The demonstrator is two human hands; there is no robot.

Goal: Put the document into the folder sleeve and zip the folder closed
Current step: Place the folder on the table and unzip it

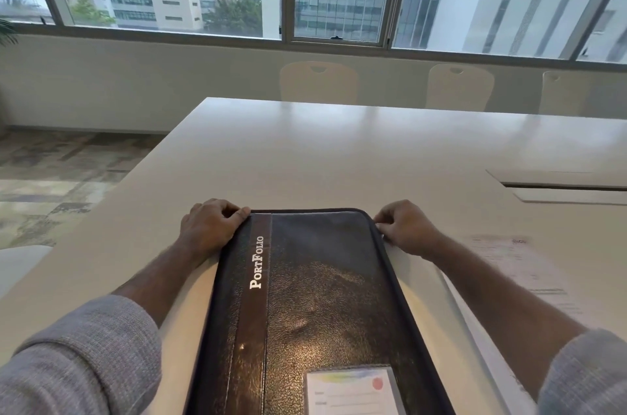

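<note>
A dark brown leather folder (315,306) marked "PortFolio" lies closed and flat on the white table (339,149) in front of me. My left hand (210,228) grips its far left corner, fingers curled over the edge. My right hand (403,228) pinches the zipper edge at the far right corner; the zip pull itself is hidden by my fingers. A printed white document (515,265) lies flat on the table to the right of the folder, beyond my right forearm.
A cable slot with a flap (559,188) is set into the table at the right. Three pale chairs (319,82) stand along the far side under the windows. The table's left edge drops to a patterned carpet.
</note>
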